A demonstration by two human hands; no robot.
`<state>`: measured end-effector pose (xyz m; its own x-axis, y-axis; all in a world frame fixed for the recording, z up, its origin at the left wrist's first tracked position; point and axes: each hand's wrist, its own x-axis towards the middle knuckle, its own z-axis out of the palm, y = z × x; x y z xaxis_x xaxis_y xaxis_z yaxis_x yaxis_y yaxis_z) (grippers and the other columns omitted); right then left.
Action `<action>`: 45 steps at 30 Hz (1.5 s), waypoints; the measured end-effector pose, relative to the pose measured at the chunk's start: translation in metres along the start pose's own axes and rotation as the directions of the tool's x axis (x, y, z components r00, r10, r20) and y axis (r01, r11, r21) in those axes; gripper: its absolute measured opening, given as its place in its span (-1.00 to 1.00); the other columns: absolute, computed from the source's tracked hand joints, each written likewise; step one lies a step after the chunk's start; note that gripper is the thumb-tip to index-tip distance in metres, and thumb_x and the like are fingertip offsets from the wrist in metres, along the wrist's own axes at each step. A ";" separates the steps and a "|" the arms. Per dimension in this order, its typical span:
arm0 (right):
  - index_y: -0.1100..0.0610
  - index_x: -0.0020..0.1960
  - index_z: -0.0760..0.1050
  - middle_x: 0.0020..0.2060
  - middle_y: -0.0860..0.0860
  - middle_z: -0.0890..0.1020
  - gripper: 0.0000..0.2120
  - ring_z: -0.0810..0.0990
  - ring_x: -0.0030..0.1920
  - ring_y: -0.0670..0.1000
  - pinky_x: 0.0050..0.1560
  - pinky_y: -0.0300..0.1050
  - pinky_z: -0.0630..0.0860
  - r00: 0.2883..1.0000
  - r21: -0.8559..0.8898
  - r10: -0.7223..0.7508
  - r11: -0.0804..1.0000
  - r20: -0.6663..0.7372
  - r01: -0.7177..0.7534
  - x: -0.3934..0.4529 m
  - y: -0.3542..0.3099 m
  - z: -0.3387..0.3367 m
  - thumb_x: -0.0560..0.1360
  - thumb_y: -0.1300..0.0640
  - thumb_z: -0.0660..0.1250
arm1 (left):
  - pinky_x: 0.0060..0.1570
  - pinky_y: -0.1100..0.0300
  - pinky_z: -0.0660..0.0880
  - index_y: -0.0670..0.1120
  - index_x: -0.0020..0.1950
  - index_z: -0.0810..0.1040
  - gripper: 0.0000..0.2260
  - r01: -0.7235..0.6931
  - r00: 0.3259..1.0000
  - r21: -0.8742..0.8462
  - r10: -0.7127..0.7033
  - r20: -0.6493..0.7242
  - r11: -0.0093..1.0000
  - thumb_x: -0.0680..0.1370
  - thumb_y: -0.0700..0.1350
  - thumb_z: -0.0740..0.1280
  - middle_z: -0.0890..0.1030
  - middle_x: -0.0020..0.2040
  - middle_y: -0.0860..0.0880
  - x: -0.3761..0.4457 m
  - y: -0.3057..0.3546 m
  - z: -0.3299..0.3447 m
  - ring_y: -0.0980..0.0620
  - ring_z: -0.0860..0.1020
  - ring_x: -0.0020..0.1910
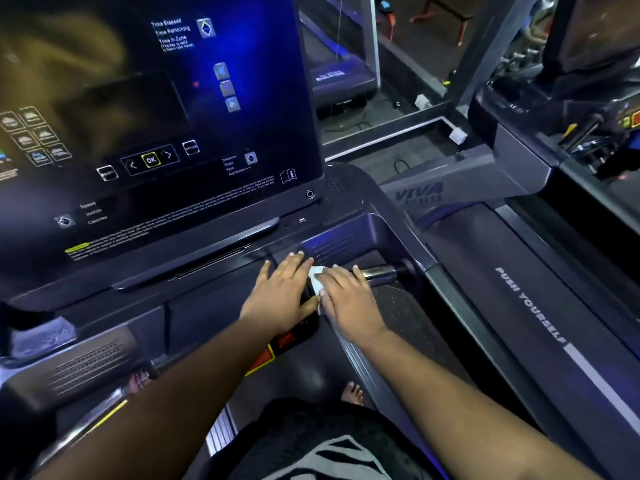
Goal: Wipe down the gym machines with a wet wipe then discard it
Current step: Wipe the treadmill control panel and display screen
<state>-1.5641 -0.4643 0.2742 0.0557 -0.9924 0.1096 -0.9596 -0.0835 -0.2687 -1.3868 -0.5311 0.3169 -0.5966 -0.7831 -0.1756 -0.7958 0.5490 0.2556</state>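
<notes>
Hands both lie on the dark treadmill console [214,303], just below its big glossy black display panel [156,133]. Left hand [282,292] is flat, palm down, fingers straight and slightly spread, tips reaching the ribbed ledge by the side tray; it holds nothing. Right hand [346,299] lies beside it, fingers extended and pressing down on a small white wet wipe [316,274]. Wipe is mostly hidden under the right fingers; only a crumpled white bit shows between the 2 hands, plus a sliver near the right thumb. Wipe sits on the console's lower deck, next to the left hand's index-finger side, touching or nearly so; can't tell which.

Just right of the right fingertips, a short shiny metal grip bar [379,271] runs toward the console's side wall. Below the left wrist, a red-and-yellow safety button area [266,355] pokes out, partly covered by the forearm. Display shows white labels, an OK key w/ arrows and blue reflections. To the right, a grey side rail [533,306] carries the words PUSH YOURSELF, w/ a VIVA logo further up. Bare toes [353,393] show on the belt below. Another treadmill stands at far right.
</notes>
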 end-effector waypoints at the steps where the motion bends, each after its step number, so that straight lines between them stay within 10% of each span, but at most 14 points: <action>1: 0.02 0.36 0.50 0.28 -0.04 0.56 -0.59 0.46 0.37 0.03 0.53 0.28 0.15 1.000 -0.026 0.004 1.000 0.008 -0.004 0.002 0.002 -0.001 0.64 -0.05 0.05 | 0.60 -0.15 -0.10 0.01 0.67 0.04 -0.29 -0.001 1.000 -0.005 0.001 0.002 1.000 0.62 0.29 0.16 0.06 0.67 0.00 0.001 0.000 -0.001 0.06 -0.03 0.65; 5: 0.00 0.20 0.55 0.08 -0.05 0.61 -0.52 0.53 0.21 0.05 0.52 0.37 0.01 0.993 -0.102 0.080 0.992 0.091 -0.071 0.021 0.016 -0.008 0.63 -0.17 -0.07 | 0.60 -0.15 -0.10 0.03 0.67 0.04 -0.27 0.015 0.999 -0.025 -0.014 0.035 1.000 0.61 0.28 0.21 0.05 0.67 0.00 0.004 0.000 -0.003 0.06 -0.04 0.65; 12: 0.08 0.52 0.37 0.48 0.02 0.44 -0.52 0.32 0.52 0.06 0.55 0.27 0.14 0.997 -0.010 -0.076 0.997 0.016 0.077 -0.012 0.028 -0.003 0.63 0.03 0.07 | 0.60 -0.18 -0.06 0.02 0.66 0.09 -0.27 0.016 1.000 -0.026 -0.015 0.006 1.000 0.58 0.27 0.26 0.10 0.67 -0.01 0.006 0.001 -0.001 0.04 0.00 0.65; 19: 0.05 0.13 0.55 0.04 0.01 0.64 -0.48 0.58 0.15 0.11 0.48 0.22 0.20 0.985 -0.044 0.067 0.997 0.157 -0.061 0.032 0.016 -0.013 0.58 -0.14 -0.12 | 0.59 -0.21 -0.02 0.00 0.66 0.08 -0.25 0.004 1.000 -0.024 -0.004 0.004 1.000 0.58 0.26 0.26 0.10 0.67 -0.03 0.005 0.001 -0.002 0.02 0.01 0.65; 26: 0.02 0.57 0.25 0.49 0.02 0.35 -0.42 0.25 0.54 0.09 0.52 0.39 -0.11 0.998 -0.062 0.040 0.997 0.041 -0.037 -0.022 0.031 0.007 0.65 -0.25 0.00 | 0.59 -0.19 -0.03 0.01 0.66 0.06 -0.25 0.012 1.000 -0.022 -0.012 0.001 1.000 0.58 0.28 0.26 0.09 0.67 -0.02 0.006 0.001 -0.001 0.03 0.00 0.65; 32: 0.06 0.11 0.55 -0.01 0.04 0.65 -0.22 0.59 0.13 0.14 0.47 0.19 0.21 0.979 -0.053 0.077 0.996 0.191 -0.068 0.035 0.032 -0.008 0.47 -0.50 -0.15 | 0.59 -0.19 0.00 0.01 0.66 0.09 -0.26 0.010 1.000 -0.019 -0.011 -0.003 1.000 0.57 0.26 0.26 0.12 0.66 -0.02 0.005 0.001 -0.001 0.04 0.02 0.64; 38: 0.08 0.54 0.29 0.45 0.07 0.41 -0.10 0.30 0.53 0.12 0.52 0.43 -0.04 0.999 -0.091 0.038 0.995 0.033 -0.035 -0.020 0.050 0.010 0.45 -0.53 0.03 | 0.59 -0.18 0.00 0.02 0.65 0.08 -0.27 0.019 1.000 -0.016 -0.019 0.009 1.000 0.58 0.27 0.24 0.11 0.66 0.00 0.005 0.002 -0.001 0.04 0.01 0.64; 45: 0.07 0.40 0.42 0.27 0.04 0.52 -0.10 0.41 0.39 0.10 0.55 0.37 0.00 0.975 -0.118 0.124 0.988 0.184 -0.103 0.011 0.069 -0.011 0.30 -0.54 0.17 | 0.58 -0.18 0.03 0.01 0.64 0.14 -0.28 0.016 1.000 -0.022 -0.016 0.005 1.000 0.57 0.26 0.27 0.14 0.65 -0.02 0.006 0.003 -0.003 0.02 0.04 0.64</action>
<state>-1.6329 -0.4797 0.2670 -0.0141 -0.9946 -0.1025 -0.9860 0.0308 -0.1641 -1.3924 -0.5352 0.3190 -0.5841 -0.7904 -0.1844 -0.8029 0.5294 0.2739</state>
